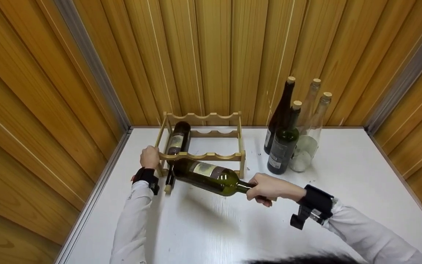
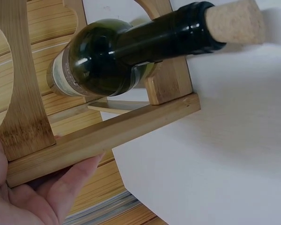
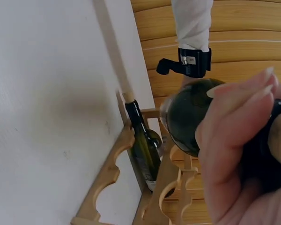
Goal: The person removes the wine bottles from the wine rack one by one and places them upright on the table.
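My right hand (image 1: 266,187) grips the neck of a green wine bottle (image 1: 211,176). This labelled bottle lies nearly level, its base pointing left in front of the wooden wine rack (image 1: 220,157). At the rack's front left corner, my left hand (image 1: 149,157) holds the upright post; in the left wrist view its fingers (image 2: 77,180) curl round the wood. A dark wine bottle (image 1: 176,141) lies in the rack's lower left slot, its corked neck sticking out at the front. In the right wrist view, my hand hides part of the held bottle (image 3: 185,119).
Right of the rack stand several corked bottles: a dark one (image 1: 280,110), a green one (image 1: 283,148) and clear glass ones (image 1: 314,126). They stand on the white table (image 1: 196,227), with a wood-panelled wall (image 1: 214,62) behind and more panels at both sides.
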Motion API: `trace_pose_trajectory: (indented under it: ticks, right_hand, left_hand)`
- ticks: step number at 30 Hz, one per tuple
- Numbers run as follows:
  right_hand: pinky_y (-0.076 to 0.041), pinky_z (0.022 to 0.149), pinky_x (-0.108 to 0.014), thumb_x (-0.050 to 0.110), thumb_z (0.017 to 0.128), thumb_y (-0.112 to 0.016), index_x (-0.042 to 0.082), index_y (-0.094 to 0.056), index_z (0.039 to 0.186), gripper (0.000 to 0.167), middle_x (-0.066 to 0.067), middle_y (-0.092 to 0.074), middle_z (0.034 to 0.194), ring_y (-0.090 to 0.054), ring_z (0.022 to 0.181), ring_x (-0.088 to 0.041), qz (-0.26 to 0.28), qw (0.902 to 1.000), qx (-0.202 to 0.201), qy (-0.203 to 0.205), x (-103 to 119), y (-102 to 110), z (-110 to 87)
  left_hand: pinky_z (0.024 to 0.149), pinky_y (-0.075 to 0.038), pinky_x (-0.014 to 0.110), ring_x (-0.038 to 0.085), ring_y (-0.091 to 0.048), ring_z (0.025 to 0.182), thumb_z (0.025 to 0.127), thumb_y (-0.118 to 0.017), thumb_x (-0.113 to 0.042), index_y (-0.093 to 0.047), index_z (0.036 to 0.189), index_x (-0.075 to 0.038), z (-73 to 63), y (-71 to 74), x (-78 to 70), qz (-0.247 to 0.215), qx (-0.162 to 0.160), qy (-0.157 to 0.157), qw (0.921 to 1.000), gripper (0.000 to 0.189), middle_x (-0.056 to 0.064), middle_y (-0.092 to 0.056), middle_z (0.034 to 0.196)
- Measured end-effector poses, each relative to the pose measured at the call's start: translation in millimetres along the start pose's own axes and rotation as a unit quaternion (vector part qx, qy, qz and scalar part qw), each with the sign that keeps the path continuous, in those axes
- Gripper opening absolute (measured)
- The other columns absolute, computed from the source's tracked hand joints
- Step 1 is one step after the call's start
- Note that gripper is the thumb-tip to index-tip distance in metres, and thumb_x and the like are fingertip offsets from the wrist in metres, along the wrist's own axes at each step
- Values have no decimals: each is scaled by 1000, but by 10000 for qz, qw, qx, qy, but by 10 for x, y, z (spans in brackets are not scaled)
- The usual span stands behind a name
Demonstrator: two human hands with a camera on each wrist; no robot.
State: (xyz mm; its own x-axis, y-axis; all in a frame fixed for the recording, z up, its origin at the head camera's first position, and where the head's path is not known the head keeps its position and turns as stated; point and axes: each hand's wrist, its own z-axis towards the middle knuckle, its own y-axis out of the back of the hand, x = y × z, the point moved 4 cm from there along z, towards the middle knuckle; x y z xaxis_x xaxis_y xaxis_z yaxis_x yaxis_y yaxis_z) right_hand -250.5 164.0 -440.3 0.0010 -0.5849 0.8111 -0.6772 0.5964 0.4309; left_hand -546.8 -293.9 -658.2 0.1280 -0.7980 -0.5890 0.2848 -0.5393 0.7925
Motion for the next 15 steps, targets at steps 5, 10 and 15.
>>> trace_pose_trajectory:
  ticks: [5, 10, 15]
  right_hand:
    - [-37, 47, -18, 11, 89, -67, 12, -62, 77, 13, 7, -53, 52, -49, 43, -1, -384, 9989, 182, -212, 101, 205, -26]
    - [-38, 48, -18, 12, 89, -68, 12, -64, 75, 14, 7, -53, 52, -51, 44, -2, -763, 9952, 413, -464, 141, 341, -47]
    - [-42, 47, -16, 12, 88, -71, 12, -64, 74, 16, 7, -53, 53, -52, 43, -1, -1192, 9887, 606, -679, 186, 489, -80]
  left_hand:
    - [86, -62, 67, 57, -77, 102, 108, -51, -31, -75, 96, 7, 68, 3, 42, -32, 62, -35, 10000, 47, 38, -77, 111]
    - [82, -61, 66, 60, -74, 106, 106, -54, -43, -70, 100, 9, -132, 171, -90, 87, -83, 37, 9999, 55, 38, -76, 110]
    - [101, -56, 66, 62, -55, 129, 106, -66, -34, -59, 114, 16, -989, 992, -1151, -59, -693, -609, 9957, 51, 40, -62, 122]
